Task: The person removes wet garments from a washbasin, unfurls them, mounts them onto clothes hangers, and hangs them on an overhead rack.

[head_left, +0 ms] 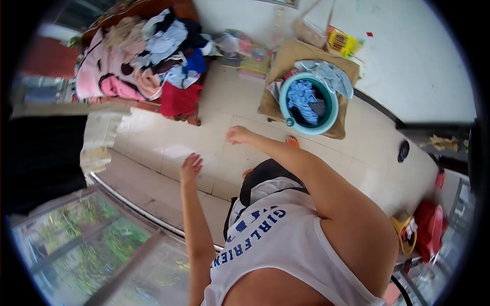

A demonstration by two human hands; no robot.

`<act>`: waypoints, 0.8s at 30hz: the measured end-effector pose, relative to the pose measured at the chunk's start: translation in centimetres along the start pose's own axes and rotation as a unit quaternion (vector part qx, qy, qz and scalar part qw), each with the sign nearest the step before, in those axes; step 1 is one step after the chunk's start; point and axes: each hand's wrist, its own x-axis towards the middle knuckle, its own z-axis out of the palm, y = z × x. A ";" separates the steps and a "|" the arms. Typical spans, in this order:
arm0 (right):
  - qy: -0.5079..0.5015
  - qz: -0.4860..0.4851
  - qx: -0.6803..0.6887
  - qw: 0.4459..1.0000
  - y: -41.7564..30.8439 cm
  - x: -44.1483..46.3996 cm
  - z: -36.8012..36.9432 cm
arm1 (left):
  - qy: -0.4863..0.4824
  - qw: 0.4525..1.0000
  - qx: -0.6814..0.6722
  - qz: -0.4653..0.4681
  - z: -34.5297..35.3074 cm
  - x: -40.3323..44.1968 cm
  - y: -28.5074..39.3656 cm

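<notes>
My left hand (192, 167) is raised over the tiled floor, its fingers loosely bent and apart, with nothing visible in it. My right hand (238, 135) hangs a little farther ahead, fingers slightly curled and likewise without anything visible in it. Neither hand touches an object. To the right of my right hand, a light-blue bucket (333, 113) holds blue and dark clothes (302, 99). A pale blue-grey cloth (329, 76) lies over the back of its rim. The bucket rests on a brown padded stool (273, 99).
Clothes and a pink blanket (94, 71) are heaped on a wooden seat at upper left. Windows (76, 239) line the lower left. A yellow packet (343, 42) sits beside the white surface (408, 66). One dark slipper (403, 151) lies on the floor (352, 163).
</notes>
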 end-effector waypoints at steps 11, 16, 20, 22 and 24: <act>0.406 0.226 -0.151 0.873 21.8 -14.0 -21.6 | -0.230 0.948 0.152 -0.160 29.9 5.0 -7.8; 0.369 0.348 -0.178 0.843 26.1 -13.7 -24.3 | -0.167 0.953 0.141 -0.212 35.3 7.4 -12.5; 0.342 0.318 -0.252 0.847 27.3 -11.1 -25.1 | -0.156 0.948 0.150 -0.234 36.1 8.3 -15.6; 0.347 0.328 -0.277 0.834 27.3 -9.4 -24.9 | -0.141 0.948 0.148 -0.244 35.6 9.0 -17.0; 0.370 0.337 -0.349 0.792 29.5 -7.7 -24.5 | -0.130 0.948 0.148 -0.252 35.1 9.8 -18.0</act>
